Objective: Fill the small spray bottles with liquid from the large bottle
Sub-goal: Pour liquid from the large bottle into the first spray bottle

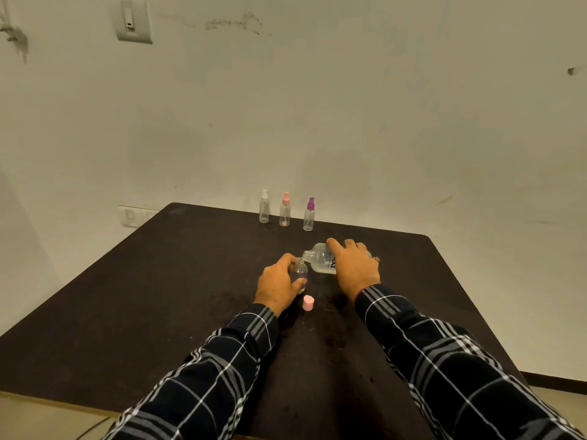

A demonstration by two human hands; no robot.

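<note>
Dark table (133,296) against scuffed white wall (349,106)

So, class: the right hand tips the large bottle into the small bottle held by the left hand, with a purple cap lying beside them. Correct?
Not quite: the head view shows the loose cap is pink, not purple. The rest stands.

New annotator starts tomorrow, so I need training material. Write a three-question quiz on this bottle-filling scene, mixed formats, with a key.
1. True or false: the right hand tilts the large bottle so that its mouth is at the opening of the small bottle gripped by the left hand.
2. The loose cap on the table is: A) green B) pink C) black.
3. Fill in: ____ capped spray bottles stand at the table's far edge.
Key: 1 true; 2 B; 3 three.
</note>
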